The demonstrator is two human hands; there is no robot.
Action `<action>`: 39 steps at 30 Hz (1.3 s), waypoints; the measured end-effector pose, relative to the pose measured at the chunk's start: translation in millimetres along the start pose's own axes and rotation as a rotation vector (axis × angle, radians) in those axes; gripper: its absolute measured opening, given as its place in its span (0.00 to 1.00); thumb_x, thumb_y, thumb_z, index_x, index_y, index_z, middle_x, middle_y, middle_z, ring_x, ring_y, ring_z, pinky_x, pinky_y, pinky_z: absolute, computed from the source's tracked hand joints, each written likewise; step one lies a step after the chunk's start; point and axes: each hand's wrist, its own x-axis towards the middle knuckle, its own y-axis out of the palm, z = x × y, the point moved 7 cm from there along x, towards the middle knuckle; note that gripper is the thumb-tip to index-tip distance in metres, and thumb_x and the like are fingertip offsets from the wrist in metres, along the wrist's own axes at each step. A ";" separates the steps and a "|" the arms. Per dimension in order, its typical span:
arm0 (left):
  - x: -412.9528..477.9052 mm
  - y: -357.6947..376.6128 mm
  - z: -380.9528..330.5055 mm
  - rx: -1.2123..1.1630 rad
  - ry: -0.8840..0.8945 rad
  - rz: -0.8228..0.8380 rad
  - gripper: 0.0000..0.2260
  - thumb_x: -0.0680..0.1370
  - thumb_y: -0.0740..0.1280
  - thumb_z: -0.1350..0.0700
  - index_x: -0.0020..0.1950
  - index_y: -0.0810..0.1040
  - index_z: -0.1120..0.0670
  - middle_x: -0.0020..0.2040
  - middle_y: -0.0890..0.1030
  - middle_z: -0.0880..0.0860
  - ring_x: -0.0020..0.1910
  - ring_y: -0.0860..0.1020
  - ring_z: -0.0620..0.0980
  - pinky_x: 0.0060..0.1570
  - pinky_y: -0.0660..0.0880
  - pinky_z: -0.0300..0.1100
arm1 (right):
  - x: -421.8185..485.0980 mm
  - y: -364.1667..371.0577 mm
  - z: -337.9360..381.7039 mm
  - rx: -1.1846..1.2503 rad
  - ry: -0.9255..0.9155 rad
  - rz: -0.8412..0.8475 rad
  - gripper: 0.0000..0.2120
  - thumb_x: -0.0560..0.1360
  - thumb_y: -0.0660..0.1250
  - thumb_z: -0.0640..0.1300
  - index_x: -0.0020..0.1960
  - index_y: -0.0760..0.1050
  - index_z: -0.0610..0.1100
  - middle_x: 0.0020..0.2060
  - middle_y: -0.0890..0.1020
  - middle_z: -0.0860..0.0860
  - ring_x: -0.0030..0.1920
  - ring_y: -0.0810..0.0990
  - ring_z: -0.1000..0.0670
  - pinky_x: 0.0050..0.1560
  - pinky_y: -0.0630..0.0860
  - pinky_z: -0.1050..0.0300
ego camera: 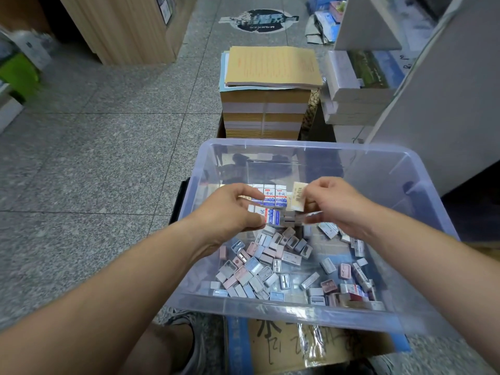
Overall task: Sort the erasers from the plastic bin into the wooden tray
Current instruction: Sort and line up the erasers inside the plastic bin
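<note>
On a shop floor, over a clear plastic bin (270, 312) — erasers mid-sort.
Above loose small cases (259, 263), the left hand (230, 209) grips a block of blue-and-white sleeved erasers (274, 196); the right hand (332, 204) pinches a beige eraser (299, 194) just beside them — light, firm, probably slick-wrapped, best held by the long edges. The wooden tray is out of view; stacked paper (270, 66) stands beyond.

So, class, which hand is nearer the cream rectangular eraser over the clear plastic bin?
Right. The right hand pinches the cream rectangular eraser; the left hand is apart to its left, holding white-and-blue erasers.
</note>
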 end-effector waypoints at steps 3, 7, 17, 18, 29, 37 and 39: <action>-0.5 -4.1 -3.1 -0.018 0.011 -0.032 0.16 0.72 0.73 0.74 0.53 0.77 0.58 0.44 0.78 0.62 0.42 0.84 0.56 0.42 0.82 0.40 | 24.1 -21.8 -11.6 -0.180 -0.027 -0.194 0.05 0.80 0.64 0.40 0.46 0.75 0.41 0.39 0.79 0.42 0.37 0.81 0.46 0.35 0.79 0.53; -1.7 -6.6 -7.5 -0.030 0.017 -0.050 0.16 0.71 0.74 0.74 0.52 0.76 0.60 0.42 0.82 0.60 0.40 0.84 0.54 0.38 0.82 0.40 | 46.9 -21.6 -22.8 -0.231 -0.009 -0.294 0.07 0.80 0.68 0.40 0.43 0.77 0.40 0.37 0.78 0.41 0.35 0.76 0.45 0.33 0.72 0.56; 0.1 -14.7 -12.4 -0.008 0.066 -0.068 0.09 0.76 0.73 0.69 0.52 0.81 0.59 0.38 0.79 0.57 0.41 0.84 0.53 0.46 0.83 0.45 | 68.5 -4.3 -34.1 -0.204 0.015 -0.318 0.10 0.75 0.75 0.44 0.37 0.81 0.42 0.35 0.85 0.43 0.43 0.85 0.39 0.50 0.83 0.38; 0.3 -15.5 -12.0 -0.003 0.071 -0.064 0.09 0.76 0.73 0.68 0.53 0.81 0.59 0.38 0.79 0.57 0.41 0.84 0.53 0.48 0.83 0.47 | 67.9 -1.3 -33.5 -0.223 0.003 -0.312 0.10 0.76 0.75 0.44 0.37 0.81 0.43 0.35 0.85 0.44 0.43 0.85 0.39 0.50 0.83 0.38; -2.4 -15.4 -10.8 -0.021 0.088 -0.081 0.10 0.75 0.74 0.68 0.54 0.78 0.60 0.42 0.80 0.62 0.49 0.85 0.63 0.50 0.84 0.51 | 59.9 -6.8 -20.6 -0.234 -0.037 -0.283 0.09 0.80 0.66 0.34 0.43 0.81 0.42 0.39 0.85 0.42 0.41 0.86 0.41 0.48 0.84 0.40; -4.5 -12.6 -15.2 0.006 0.147 -0.145 0.08 0.76 0.74 0.66 0.53 0.80 0.60 0.40 0.82 0.59 0.38 0.83 0.54 0.55 0.82 0.56 | -24.4 50.2 13.2 0.018 -0.068 0.378 0.12 0.80 0.69 0.44 0.55 0.80 0.34 0.40 0.85 0.45 0.37 0.83 0.50 0.32 0.75 0.60; -5.3 -12.4 -16.9 0.026 0.165 -0.155 0.08 0.76 0.74 0.65 0.53 0.80 0.58 0.40 0.83 0.59 0.39 0.83 0.54 0.56 0.81 0.57 | -28.0 53.5 14.7 -0.015 -0.126 0.372 0.09 0.78 0.71 0.40 0.53 0.80 0.33 0.36 0.83 0.47 0.35 0.82 0.52 0.31 0.76 0.62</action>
